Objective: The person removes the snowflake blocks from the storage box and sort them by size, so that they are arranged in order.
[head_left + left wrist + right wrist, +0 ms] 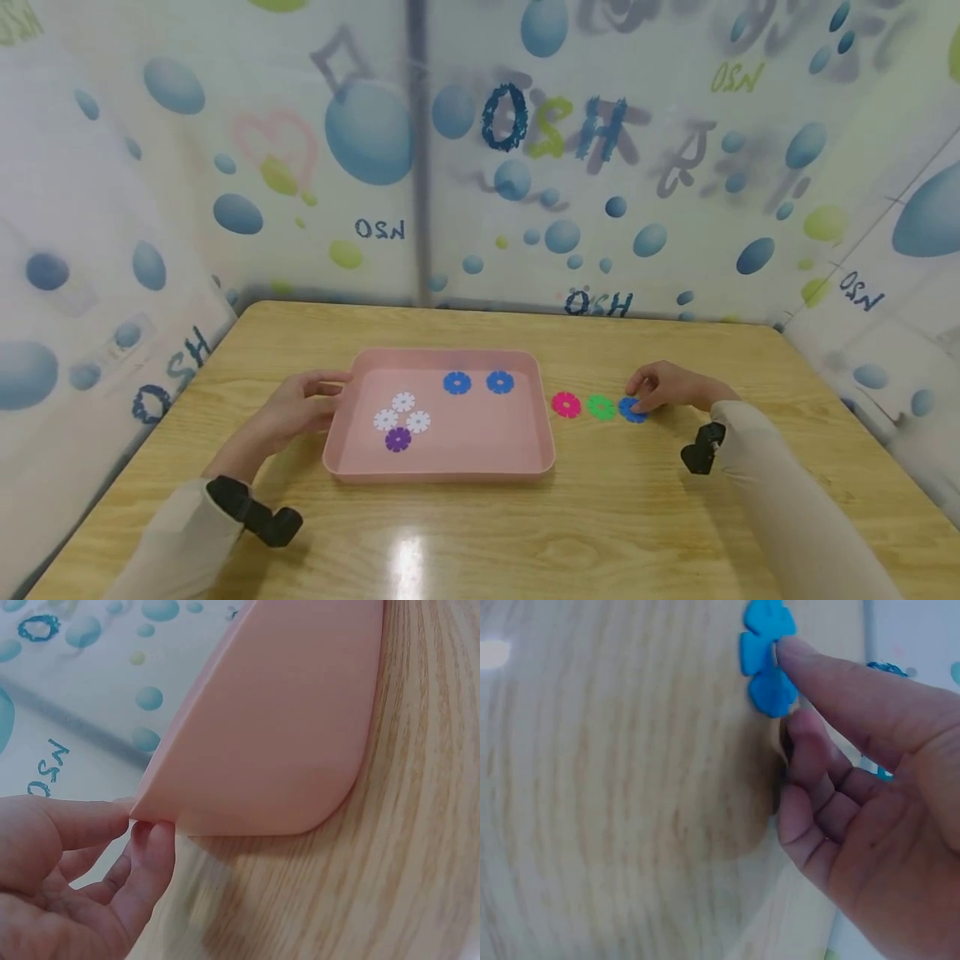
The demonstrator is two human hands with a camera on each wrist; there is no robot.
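A pink tray (442, 477) stands on the table, and my left hand (303, 406) is at its left side. In the left wrist view, the thumb and a finger (154, 844) pinch the tray's rim at a corner. Right of the tray lie a pink-red snowflake disc (566, 405) and a green snowflake disc (601, 407). At the right end of this row is a blue snowflake disc (631, 409), held by my right hand (672, 387). The right wrist view shows the thumb (802, 664) on the disc's middle, other fingers curled beside it.
Inside the tray are two blue discs (457, 383) near the far wall, and three white discs (403, 402) with a purple disc (398, 439) at the left. The wooden table (600, 525) meets patterned curtains (487, 250) at its back and sides.
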